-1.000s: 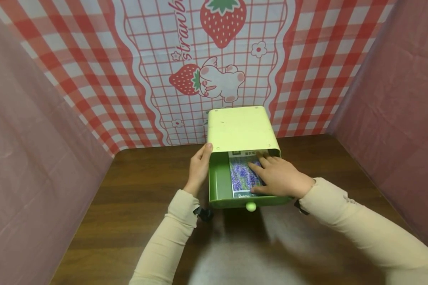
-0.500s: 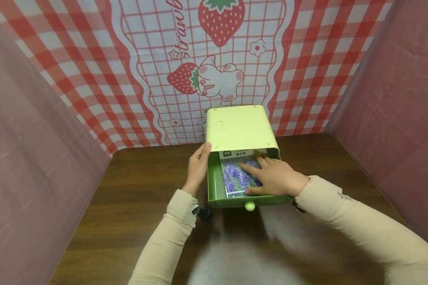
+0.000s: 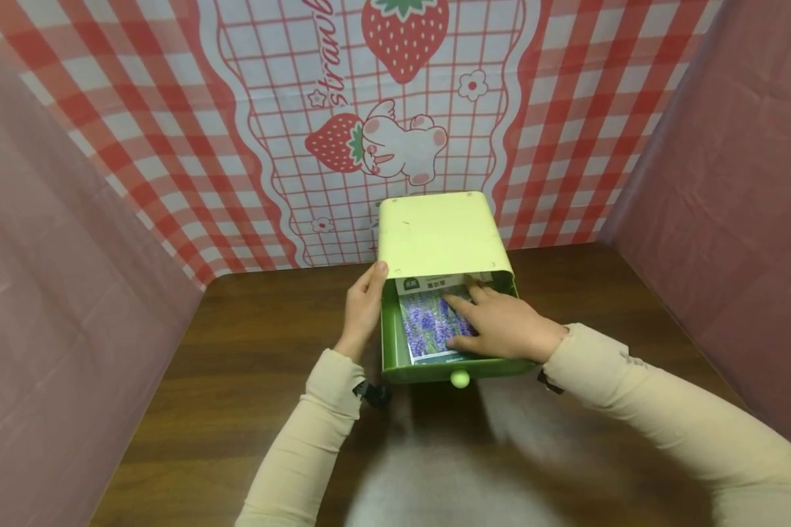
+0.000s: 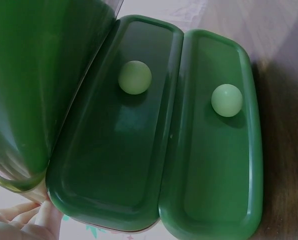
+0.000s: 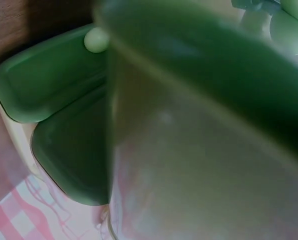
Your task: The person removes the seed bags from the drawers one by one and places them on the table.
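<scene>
A pale yellow-green cabinet [image 3: 442,233] stands by the back cloth with its top green drawer [image 3: 395,340] pulled out. Inside the drawer lies a flat, white-edged packet [image 3: 425,322] with a lavender picture; its far end is under the cabinet top. My right hand [image 3: 504,320] presses on the packet's right part, fingers spread. At the cabinet's front left corner, my left hand [image 3: 362,311] rests against the side, a fingertip at the top edge. Its fingers [image 4: 46,217] show low in the left wrist view. The drawer's side hides the right hand in the right wrist view.
Below the pulled-out drawer, two closed green drawers [image 4: 116,160] with round knobs [image 4: 226,100] face forward. The cabinet stands on a dark wooden table [image 3: 237,380]. A red-and-white strawberry cloth [image 3: 283,146] hangs behind, with pink cloth [image 3: 712,161] on both sides.
The packet has slid left inside the drawer, with the right hand moving slightly left on it. The left hand keeps its place at the cabinet corner.
</scene>
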`<state>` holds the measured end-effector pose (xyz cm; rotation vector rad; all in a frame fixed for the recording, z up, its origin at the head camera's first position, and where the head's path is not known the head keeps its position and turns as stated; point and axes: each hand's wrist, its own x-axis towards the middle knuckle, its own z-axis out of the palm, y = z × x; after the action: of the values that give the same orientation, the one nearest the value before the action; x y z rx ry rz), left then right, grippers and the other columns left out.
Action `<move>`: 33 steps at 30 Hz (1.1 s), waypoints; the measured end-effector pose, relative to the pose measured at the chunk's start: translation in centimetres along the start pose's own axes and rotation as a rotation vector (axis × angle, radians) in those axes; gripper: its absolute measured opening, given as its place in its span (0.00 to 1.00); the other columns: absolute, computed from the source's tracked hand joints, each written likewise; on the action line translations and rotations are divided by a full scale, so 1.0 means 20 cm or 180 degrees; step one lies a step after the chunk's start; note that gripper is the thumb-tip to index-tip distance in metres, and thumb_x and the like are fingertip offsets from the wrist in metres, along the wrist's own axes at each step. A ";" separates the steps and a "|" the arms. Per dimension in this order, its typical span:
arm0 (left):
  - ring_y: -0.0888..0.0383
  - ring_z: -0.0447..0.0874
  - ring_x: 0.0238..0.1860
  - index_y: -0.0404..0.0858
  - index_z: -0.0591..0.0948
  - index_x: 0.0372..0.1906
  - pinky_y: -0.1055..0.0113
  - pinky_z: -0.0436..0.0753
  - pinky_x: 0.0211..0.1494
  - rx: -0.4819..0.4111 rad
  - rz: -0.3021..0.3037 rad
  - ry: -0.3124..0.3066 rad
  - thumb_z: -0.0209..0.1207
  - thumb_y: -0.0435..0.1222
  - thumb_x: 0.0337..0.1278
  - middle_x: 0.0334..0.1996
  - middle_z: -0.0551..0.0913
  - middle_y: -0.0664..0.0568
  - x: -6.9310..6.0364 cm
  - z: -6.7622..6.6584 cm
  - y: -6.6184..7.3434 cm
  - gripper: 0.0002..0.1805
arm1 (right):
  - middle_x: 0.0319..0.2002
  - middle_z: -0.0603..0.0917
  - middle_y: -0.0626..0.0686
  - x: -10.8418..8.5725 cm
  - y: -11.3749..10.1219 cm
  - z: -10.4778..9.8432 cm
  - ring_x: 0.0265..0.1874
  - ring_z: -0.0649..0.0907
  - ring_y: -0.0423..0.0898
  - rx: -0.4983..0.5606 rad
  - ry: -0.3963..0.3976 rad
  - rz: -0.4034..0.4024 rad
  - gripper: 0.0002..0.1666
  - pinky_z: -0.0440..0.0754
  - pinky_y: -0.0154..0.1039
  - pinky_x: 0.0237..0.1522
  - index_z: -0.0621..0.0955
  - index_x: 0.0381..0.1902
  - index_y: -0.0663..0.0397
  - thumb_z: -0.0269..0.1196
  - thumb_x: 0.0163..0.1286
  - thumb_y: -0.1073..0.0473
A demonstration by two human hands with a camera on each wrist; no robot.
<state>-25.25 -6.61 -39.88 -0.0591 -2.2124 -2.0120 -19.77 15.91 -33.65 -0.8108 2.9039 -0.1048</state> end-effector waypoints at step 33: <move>0.50 0.63 0.74 0.39 0.69 0.71 0.57 0.63 0.77 -0.0048 -0.0063 -0.0002 0.49 0.56 0.71 0.71 0.69 0.48 0.00 0.00 0.00 0.33 | 0.73 0.61 0.70 0.02 0.00 0.02 0.53 0.80 0.58 0.1207 0.0266 0.0013 0.46 0.79 0.53 0.51 0.60 0.74 0.63 0.66 0.66 0.50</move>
<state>-25.34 -6.58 -39.89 -0.0396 -2.2070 -2.0392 -20.08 15.58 -34.08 -0.7453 2.8229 -0.6793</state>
